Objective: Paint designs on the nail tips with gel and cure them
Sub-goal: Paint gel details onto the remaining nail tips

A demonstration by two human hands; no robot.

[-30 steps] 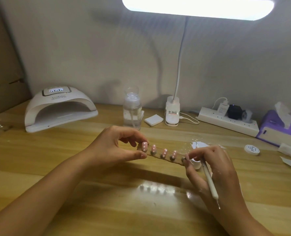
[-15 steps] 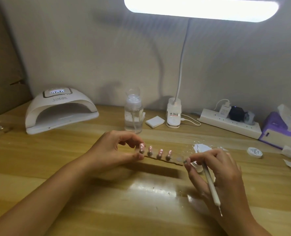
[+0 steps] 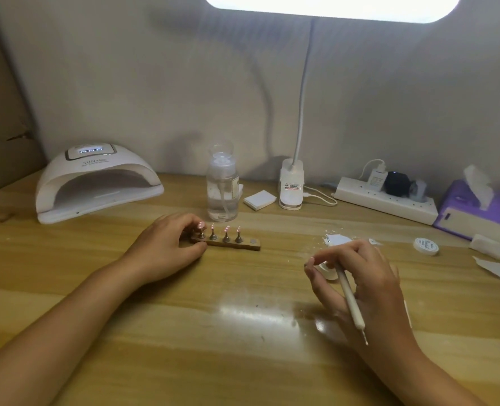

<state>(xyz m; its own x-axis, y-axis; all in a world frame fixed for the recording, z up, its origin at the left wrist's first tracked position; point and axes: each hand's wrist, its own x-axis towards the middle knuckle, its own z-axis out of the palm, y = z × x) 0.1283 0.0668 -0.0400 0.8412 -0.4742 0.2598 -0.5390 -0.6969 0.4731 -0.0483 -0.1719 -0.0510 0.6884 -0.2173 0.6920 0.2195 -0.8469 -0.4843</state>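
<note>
A brown holder strip (image 3: 244, 244) lies on the wooden table, carrying several small metal stands topped with pink nail tips (image 3: 226, 229); its right-end slot is bare. My left hand (image 3: 166, 244) grips the strip's left end, fingers curled round it. My right hand (image 3: 357, 276) is off to the right, apart from the strip, holding a thin white painting pen (image 3: 350, 300) whose fine tip points toward me. Something small and white sits under its fingers; I cannot tell what. The white curing lamp (image 3: 96, 183) stands at the back left, its display lit and its opening facing me.
A clear pump bottle (image 3: 222, 189) stands just behind the strip. Behind it are a white pad (image 3: 259, 199), a desk lamp base (image 3: 291, 186), and a power strip (image 3: 386, 199). A purple tissue box (image 3: 477, 212), a small round jar (image 3: 426, 246) and paper scraps lie at right.
The strip has gone from held up between both hands to lying on the table further back. My right hand has let go of its end and drawn away to the right.
</note>
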